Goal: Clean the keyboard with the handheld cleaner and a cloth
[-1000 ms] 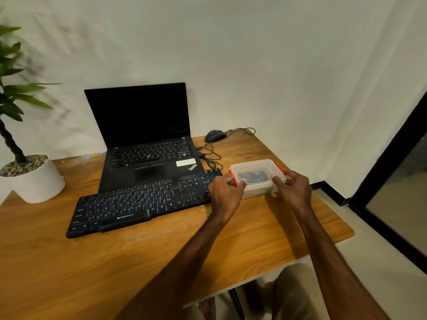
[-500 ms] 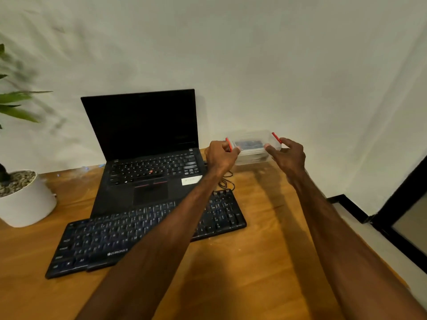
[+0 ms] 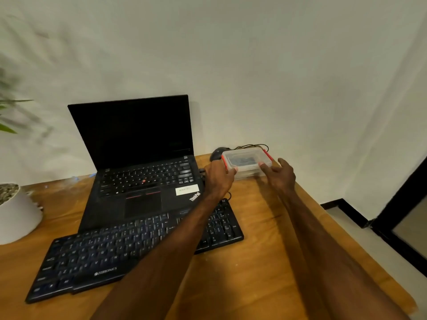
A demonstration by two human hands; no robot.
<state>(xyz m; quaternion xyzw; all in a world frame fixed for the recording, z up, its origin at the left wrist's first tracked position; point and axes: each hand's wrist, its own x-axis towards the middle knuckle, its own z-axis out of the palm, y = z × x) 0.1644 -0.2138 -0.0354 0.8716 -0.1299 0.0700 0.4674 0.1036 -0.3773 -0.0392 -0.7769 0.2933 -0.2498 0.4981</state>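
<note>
A black external keyboard [image 3: 111, 252] lies slanted on the wooden desk [image 3: 261, 262], in front of an open black laptop [image 3: 138, 162]. At the desk's far right stands a clear plastic box [image 3: 246, 161] with red side clips and something dark inside. My left hand [image 3: 218, 176] grips the box's left end, thumb on its near edge. My right hand [image 3: 280, 175] touches the box's right end with a fingertip, its other fingers spread apart. My left forearm crosses over the keyboard's right part. No cloth or handheld cleaner is visible outside the box.
A black wired mouse [image 3: 218, 152] sits just behind the box, its cable looping along the wall. A white plant pot [image 3: 16, 215] stands at the desk's left edge. The desk's right edge drops to the floor by a dark door frame [image 3: 406, 204].
Both hands carried the box from beside the keyboard up and back, then down onto the desk's far right by the mouse. The right hand's fingers have loosened from it.
</note>
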